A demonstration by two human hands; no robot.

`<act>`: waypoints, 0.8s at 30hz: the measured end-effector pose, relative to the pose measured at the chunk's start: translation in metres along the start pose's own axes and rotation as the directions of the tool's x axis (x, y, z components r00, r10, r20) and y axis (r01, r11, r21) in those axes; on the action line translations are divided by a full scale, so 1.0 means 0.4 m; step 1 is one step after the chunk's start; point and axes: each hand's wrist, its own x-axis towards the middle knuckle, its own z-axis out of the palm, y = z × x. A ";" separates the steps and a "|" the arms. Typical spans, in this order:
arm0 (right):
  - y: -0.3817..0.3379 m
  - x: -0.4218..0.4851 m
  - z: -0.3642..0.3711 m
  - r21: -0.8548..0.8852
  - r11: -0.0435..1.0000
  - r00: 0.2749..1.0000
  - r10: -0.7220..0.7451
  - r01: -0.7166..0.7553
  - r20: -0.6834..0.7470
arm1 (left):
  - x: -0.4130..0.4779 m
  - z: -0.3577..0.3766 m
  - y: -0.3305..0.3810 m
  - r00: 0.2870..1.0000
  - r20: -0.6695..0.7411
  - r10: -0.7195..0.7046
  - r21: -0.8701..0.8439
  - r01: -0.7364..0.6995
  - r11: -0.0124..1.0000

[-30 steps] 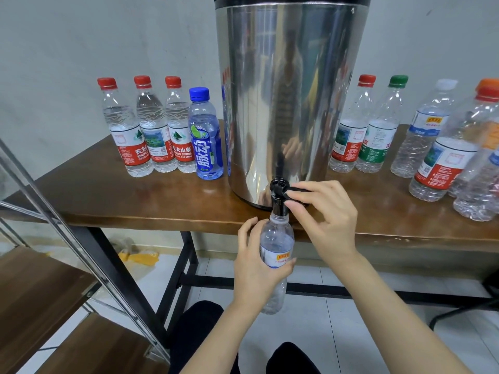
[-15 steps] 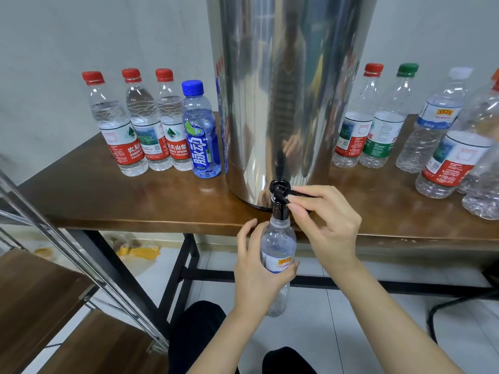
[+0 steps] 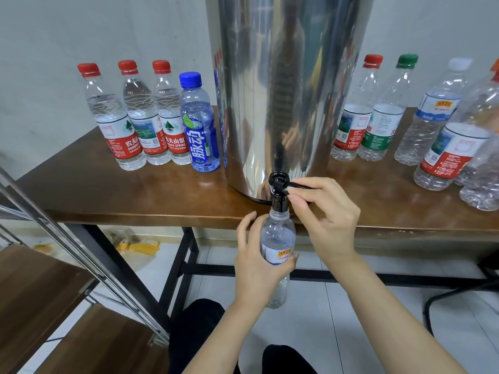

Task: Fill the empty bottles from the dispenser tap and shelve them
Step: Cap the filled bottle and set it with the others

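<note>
The left hand point(image 3: 256, 263) grips a clear bottle point(image 3: 277, 238) upright with its mouth right under the black tap point(image 3: 278, 188) of the steel dispenser point(image 3: 286, 85). The right hand point(image 3: 324, 217) pinches the tap lever. Capped bottles stand on the wooden worktop point(image 3: 135, 195) either side.

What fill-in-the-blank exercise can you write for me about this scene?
The left hand holds a clear bottle under the ____ of the steel dispenser.
The right hand pinches its lever, which is ____.
Left of the blue-capped bottle stand ____ red-capped bottles.
Missing words: tap, black, three.
</note>
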 end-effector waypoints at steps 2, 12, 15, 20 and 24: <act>0.002 0.000 -0.002 0.003 1.000 1.000 0.001 -0.001 0.005 | 0.000 0.001 -0.004 1.000 0.005 -0.007 0.002 0.007 1.000; -0.001 -0.001 -0.003 0.006 1.000 1.000 0.016 -0.016 0.010 | -0.001 -0.001 0.005 1.000 0.010 -0.020 -0.012 0.020 1.000; -0.004 0.000 -0.003 0.009 1.000 1.000 0.022 -0.022 0.010 | 0.001 -0.001 0.006 1.000 0.011 -0.019 -0.008 0.019 1.000; -0.008 0.002 -0.005 0.013 0.999 0.999 0.031 -0.032 0.019 | 0.000 0.000 0.008 1.000 0.011 -0.018 -0.001 0.018 1.000; -0.010 0.000 -0.004 0.018 0.999 0.999 0.046 -0.046 0.015 | 0.000 0.001 0.007 1.000 0.015 -0.017 -0.001 0.017 1.000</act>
